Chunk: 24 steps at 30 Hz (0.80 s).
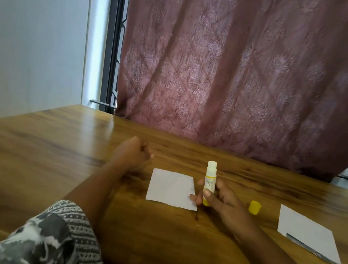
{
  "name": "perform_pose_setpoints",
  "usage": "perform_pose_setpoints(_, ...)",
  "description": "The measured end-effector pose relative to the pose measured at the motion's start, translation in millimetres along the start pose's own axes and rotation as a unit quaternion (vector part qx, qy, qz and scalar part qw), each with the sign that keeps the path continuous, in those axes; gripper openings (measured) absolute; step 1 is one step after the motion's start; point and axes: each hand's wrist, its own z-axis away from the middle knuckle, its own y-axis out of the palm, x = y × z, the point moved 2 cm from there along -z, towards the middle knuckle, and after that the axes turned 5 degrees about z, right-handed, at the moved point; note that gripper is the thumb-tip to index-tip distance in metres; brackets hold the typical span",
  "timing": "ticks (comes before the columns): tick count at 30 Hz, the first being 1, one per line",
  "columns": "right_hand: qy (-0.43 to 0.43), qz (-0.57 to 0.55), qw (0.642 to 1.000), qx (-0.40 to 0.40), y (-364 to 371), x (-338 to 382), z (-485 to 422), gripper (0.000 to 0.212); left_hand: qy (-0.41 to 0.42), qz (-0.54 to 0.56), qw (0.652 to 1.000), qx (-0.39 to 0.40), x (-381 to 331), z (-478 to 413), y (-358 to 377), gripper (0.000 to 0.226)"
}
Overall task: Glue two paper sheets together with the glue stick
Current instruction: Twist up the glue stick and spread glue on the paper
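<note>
Well, my right grip (pixel 217 198) was clamped round the glue stick (pixel 210 178), thumb and fingers wrapped about its lower body. It held the stick upright, bare white tip on top, just at the right edge of the near sheet (pixel 171 188). The yellow cap (pixel 254 207) lay on the table (pixel 50 158) to the right of that sheet, and the second sheet (pixel 307 233) lay farther right again, well apart. My left grip (pixel 130 152) rested beyond the near sheet's far left corner, fingers curled in, with nothing in it that I could see.

I judged the step in hand to be spreading glue on the near sheet. To do it well, I thought I should tip the stick over so the tip faced down. The left grip should come onto the sheet's left edge with flat fingers to pin it. Then I would stroke lightly from the middle out past the edges, since so light a sheet would likely drag or crease under a heavy pull. The corners would want covering too.
</note>
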Motion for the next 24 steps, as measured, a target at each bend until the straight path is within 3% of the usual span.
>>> perform_pose_setpoints(4, 0.011, 0.031, 0.999, 0.024, 5.1, -1.7, -1.9, 0.016, -0.025, -0.022, 0.998, 0.052, 4.6, -1.8, 5.9, 0.007)
perform_pose_setpoints(7, 0.017, 0.047, 0.998, 0.034, 4.8, -1.0, -2.7, 0.015, -0.005, -0.065, 0.992, 0.110, -2.0, -1.4, 17.9, 0.020)
perform_pose_setpoints(12, 0.017, 0.056, 0.997, 0.046, 4.0, 0.5, -2.0, 0.015, -0.004, -0.108, 0.983, 0.147, -5.1, -5.4, 30.7, 0.029)
perform_pose_setpoints(18, 0.011, 0.068, 0.996, 0.054, 3.1, -1.1, -3.2, 0.020, -0.010, -0.035, 0.985, 0.169, -5.3, -6.0, 33.3, 0.024)
perform_pose_setpoints(24, 0.006, 0.025, 0.999, 0.047, 2.4, -2.1, -3.9, 0.016, -0.013, 0.117, 0.985, 0.126, -15.4, -0.6, 30.5, 0.022)
